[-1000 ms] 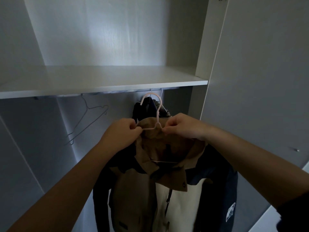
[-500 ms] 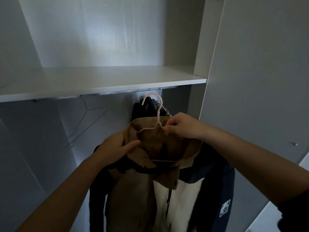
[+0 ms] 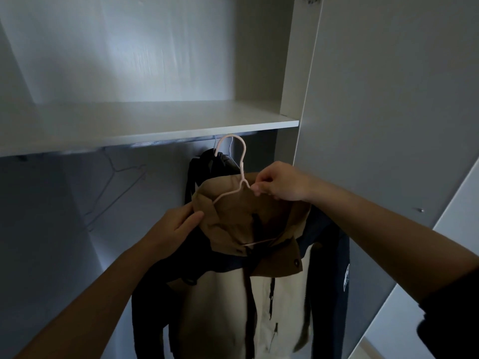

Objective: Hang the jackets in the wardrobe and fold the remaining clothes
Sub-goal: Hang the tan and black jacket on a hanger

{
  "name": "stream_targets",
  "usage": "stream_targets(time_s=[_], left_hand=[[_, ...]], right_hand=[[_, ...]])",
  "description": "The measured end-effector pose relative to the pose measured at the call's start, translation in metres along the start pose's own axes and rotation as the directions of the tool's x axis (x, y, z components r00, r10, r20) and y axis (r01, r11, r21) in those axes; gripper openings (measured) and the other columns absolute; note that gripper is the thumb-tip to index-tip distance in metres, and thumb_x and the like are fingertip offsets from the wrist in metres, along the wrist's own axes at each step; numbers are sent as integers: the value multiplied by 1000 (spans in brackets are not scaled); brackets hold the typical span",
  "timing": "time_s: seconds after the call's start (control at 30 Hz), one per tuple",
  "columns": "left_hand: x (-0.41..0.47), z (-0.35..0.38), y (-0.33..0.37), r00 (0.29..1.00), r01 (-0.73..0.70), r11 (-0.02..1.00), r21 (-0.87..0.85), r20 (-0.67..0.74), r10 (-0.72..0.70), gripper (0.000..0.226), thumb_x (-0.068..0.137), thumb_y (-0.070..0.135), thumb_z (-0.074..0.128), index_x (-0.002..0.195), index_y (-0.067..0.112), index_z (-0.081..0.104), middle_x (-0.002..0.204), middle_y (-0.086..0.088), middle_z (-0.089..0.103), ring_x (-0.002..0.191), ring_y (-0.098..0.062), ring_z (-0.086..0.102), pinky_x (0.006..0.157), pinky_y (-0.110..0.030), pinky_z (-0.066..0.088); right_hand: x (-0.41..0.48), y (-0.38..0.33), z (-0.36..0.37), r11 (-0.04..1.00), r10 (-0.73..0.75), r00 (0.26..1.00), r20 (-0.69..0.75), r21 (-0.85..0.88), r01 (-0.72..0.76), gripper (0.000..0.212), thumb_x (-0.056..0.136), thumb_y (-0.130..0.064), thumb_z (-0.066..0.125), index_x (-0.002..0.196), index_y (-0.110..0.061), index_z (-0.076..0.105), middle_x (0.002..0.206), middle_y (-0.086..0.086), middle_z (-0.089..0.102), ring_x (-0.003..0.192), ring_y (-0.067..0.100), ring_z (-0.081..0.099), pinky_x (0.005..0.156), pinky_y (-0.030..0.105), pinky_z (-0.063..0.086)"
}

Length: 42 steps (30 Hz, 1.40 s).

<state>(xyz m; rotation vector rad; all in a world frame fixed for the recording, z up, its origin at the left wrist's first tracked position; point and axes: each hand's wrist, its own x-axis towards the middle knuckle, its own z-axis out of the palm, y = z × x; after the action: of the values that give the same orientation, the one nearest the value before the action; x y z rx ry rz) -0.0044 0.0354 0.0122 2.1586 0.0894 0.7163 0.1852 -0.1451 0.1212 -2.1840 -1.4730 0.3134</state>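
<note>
Hook of pink hanger [image 3: 241, 174] rises up-left from pinching right hand [image 3: 281, 182], close by rail [image 3: 166, 143] | stem upright | left hand [image 3: 178, 226] grips jacket [image 3: 233, 294] hood, lower left.

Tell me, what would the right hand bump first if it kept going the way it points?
Probably the dark jacket already hanging behind. The right hand pinches the pink hanger and points left and forward, but depth is hard to judge.

Hem of the jacket [image 3: 220, 307] past the bottom edge; dark garment [image 3: 204, 164] mostly behind it.
</note>
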Motion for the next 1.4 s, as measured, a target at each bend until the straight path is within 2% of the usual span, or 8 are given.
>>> stream_targets(time_s=[0.27,0.37,0.53,0.8,0.93,1.07,1.27,1.4], left_hand=[[1,1,0,998,-1,985,170,-64,12,20,90,33,47,104,41,60,92,16,70,87,-1,65,74,-28,55],[0,-5,-3,996,-18,975,223,-81,37,31,96,21,51,101,50,57,89,26,67,88,5,64,73,-16,50],[-2,-13,-11,997,43,964,264,-72,-24,20,96,25,49,108,30,64,95,12,70,90,-4,65,75,-26,52],[0,-34,-25,996,85,853,515,-77,-52,22,96,13,51,114,12,65,106,-10,70,93,-29,64,75,-36,50],[-8,-42,-29,979,161,899,407,-182,-93,23,98,12,49,114,11,65,106,-11,69,96,-30,63,78,-34,46],[-8,-45,-21,974,164,912,376,-210,-89,42,89,29,42,120,11,64,111,-11,69,101,-28,63,85,-40,49],[9,-48,-25,979,174,902,394,-173,-113,42,88,25,43,117,3,64,112,-14,67,105,-31,62,90,-50,49],[24,-45,-35,969,225,902,369,-185,-166,40,91,23,44,119,2,63,114,-14,67,106,-30,62,93,-48,48]], right_hand=[[-4,12,-3,990,-28,996,-84,-141,16,9,93,-29,59,94,-25,67,85,-14,60,85,8,59,68,12,39],[-10,28,-14,936,138,971,-197,-294,-192,41,89,-43,61,122,-20,56,113,-2,58,104,19,57,82,26,45],[-16,43,1,891,406,911,71,-253,-377,18,94,-23,52,90,-8,61,58,-2,67,50,7,64,55,20,50],[3,11,7,972,211,969,-131,-74,-222,16,87,-12,54,80,-24,61,55,-5,61,47,7,54,43,17,40],[4,16,3,917,138,990,-24,382,-118,22,93,-11,46,97,-21,65,64,-3,57,60,11,49,52,17,39],[4,42,17,958,-84,963,257,286,7,25,91,-26,58,116,-28,61,108,-10,65,101,6,62,81,15,48],[20,75,35,904,-4,999,-37,428,19,28,97,-8,52,82,-20,72,62,-11,68,56,-1,61,57,21,49],[33,90,38,916,-62,986,152,401,-4,14,94,-11,58,103,-11,69,93,-3,71,81,0,66,71,12,50]])
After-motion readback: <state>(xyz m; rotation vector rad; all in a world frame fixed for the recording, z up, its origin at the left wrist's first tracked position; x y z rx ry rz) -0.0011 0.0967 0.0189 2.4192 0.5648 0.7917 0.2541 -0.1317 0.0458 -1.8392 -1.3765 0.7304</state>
